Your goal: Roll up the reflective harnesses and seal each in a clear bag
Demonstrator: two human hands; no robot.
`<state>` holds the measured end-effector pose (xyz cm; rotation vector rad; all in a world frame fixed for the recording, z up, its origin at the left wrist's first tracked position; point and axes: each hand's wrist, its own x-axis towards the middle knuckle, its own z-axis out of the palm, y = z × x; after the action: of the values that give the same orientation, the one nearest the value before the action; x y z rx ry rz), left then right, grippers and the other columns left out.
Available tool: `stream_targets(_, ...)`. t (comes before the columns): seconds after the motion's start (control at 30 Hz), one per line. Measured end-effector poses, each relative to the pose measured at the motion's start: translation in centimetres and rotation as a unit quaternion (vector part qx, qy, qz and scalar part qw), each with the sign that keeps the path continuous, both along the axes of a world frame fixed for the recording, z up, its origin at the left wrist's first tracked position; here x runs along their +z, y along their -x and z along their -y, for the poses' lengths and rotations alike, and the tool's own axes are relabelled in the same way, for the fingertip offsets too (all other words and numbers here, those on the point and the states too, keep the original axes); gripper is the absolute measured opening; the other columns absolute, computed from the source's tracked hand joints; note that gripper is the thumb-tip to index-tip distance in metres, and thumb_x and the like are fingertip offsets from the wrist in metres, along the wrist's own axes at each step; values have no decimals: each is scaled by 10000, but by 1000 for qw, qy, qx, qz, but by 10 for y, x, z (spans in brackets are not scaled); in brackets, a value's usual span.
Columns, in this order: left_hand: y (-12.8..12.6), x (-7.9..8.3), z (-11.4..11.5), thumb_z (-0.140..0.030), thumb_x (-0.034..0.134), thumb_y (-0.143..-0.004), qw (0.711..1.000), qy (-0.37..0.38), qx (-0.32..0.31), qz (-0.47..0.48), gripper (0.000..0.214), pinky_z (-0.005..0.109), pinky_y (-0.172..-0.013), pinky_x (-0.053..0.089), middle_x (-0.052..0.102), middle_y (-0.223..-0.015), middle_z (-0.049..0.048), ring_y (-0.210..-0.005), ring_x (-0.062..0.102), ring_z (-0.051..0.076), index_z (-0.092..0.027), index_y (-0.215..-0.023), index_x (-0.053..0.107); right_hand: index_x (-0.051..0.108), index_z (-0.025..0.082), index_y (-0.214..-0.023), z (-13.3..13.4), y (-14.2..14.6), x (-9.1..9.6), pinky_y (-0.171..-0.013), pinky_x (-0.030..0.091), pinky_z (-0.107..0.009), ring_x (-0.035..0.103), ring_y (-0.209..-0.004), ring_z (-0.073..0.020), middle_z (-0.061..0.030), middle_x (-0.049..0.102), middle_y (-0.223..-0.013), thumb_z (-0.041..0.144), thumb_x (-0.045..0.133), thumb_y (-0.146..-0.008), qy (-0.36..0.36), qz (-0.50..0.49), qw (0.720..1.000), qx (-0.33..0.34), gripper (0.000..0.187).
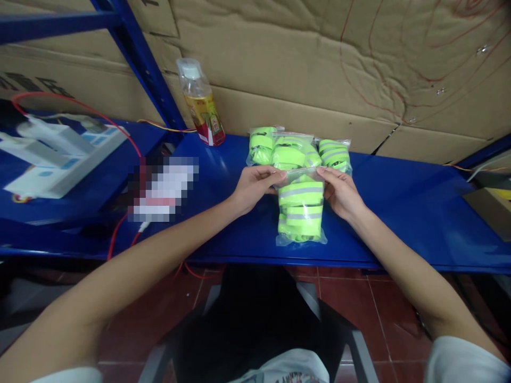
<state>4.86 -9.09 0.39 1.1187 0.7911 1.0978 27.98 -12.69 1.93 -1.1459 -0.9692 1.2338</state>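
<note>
A clear plastic bag [300,213] filled with neon-green reflective bands lies on the blue shelf [399,213] in front of me. My left hand [253,185] pinches the bag's top edge at its left corner. My right hand [340,190] pinches the same top edge at its right corner. Both hands have their fingers closed on the bag's rim. Just behind, against the cardboard wall, lie three more packed bags [297,151] of the same green bands, side by side.
A plastic drink bottle [202,103] with a red and yellow label stands at the back left. A white power strip [59,154] with red wires lies on the left shelf. A blue rack post [139,58] rises behind. A brown box [491,207] sits at far right.
</note>
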Motion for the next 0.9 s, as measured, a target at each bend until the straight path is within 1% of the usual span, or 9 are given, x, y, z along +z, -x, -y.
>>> stream_targets(0.13,-4,-4,2,-459,988,-628,1000,-17,11,-5,399,215,-604,587,780,-750,33,-693,722,126,-151,-779,782,804,247,-791,0,1,2,-683,587,-294,732,-785,-167,-1,823,-864,450,992,-697,11,-8,1000,9,291)
stream_targets(0.23,-5,-4,2,-421,970,-646,999,-18,27,1,361,194,-584,572,767,-723,22,-664,702,106,-145,-748,760,798,245,-832,0,2,4,-674,574,-309,727,-769,-181,-12,828,-888,475,983,-704,31,-10,999,18,322)
stream_targets(0.3,-5,-4,2,-382,951,-663,1000,-4,18,0,318,191,-579,573,760,-723,19,-659,693,102,-141,-755,765,808,239,-871,0,2,5,-669,567,-306,723,-753,-178,-19,830,-890,483,983,-705,54,-11,998,36,343)
stream_targets(0.43,-2,-1,0,-310,900,-689,998,44,-48,-5,234,237,-595,610,727,-718,23,-658,682,116,-126,-741,765,823,222,-844,2,0,7,-657,556,-259,717,-726,-135,-4,820,-849,406,1031,-637,72,-1,996,60,347)
stream_targets(0.5,-1,0,2,-323,885,-709,994,62,-88,-11,241,262,-585,618,724,-721,41,-648,685,131,-116,-764,775,829,219,-825,3,-3,10,-659,564,-256,716,-707,-128,2,814,-823,398,1037,-620,73,10,994,77,343)
stream_targets(0.57,-1,1,4,-367,885,-735,989,63,-135,-26,284,261,-535,598,718,-706,55,-603,674,134,-108,-779,776,837,213,-820,4,-7,13,-669,579,-267,718,-686,-130,-1,809,-794,406,1037,-616,82,24,991,104,345)
stream_targets(0.67,0,4,9,-419,907,-736,976,42,-207,-42,342,234,-452,539,673,-639,29,-520,618,111,-121,-747,741,845,210,-815,5,-12,16,-683,591,-269,730,-679,-131,-9,816,-786,403,1046,-597,96,38,987,124,354)
stream_targets(0.73,0,5,11,-438,919,-743,970,13,-237,-43,369,208,-434,505,639,-596,1,-486,579,86,-134,-728,711,851,218,-820,4,-15,16,-689,595,-263,738,-689,-129,-10,827,-806,395,1052,-589,100,43,986,124,354)
stream_targets(0.9,2,7,13,-465,903,-807,969,-64,-233,-44,427,169,-441,454,613,-545,-15,-451,535,51,-138,-689,655,855,228,-809,2,-16,16,-688,593,-256,747,-700,-129,-6,834,-824,409,1050,-599,119,50,982,136,339)
